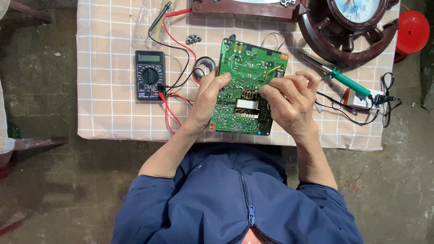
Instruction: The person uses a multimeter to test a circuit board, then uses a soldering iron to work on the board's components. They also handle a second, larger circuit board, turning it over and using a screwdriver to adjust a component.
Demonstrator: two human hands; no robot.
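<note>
Both hands pinch a green circuit board (245, 88) mid-frame: left hand (207, 97) gripping its left edge, right hand (289, 101) its right; a meter (149, 75) lies left on the desk (106, 104).

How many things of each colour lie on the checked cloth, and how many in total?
Green: 2, the circuit board held by the left hand and right hand, and the soldering iron.
Black: 2, the multimeter and the tape roll.
Brown: 2, the wheel-shaped clock and a frame.
Total: 6
</note>
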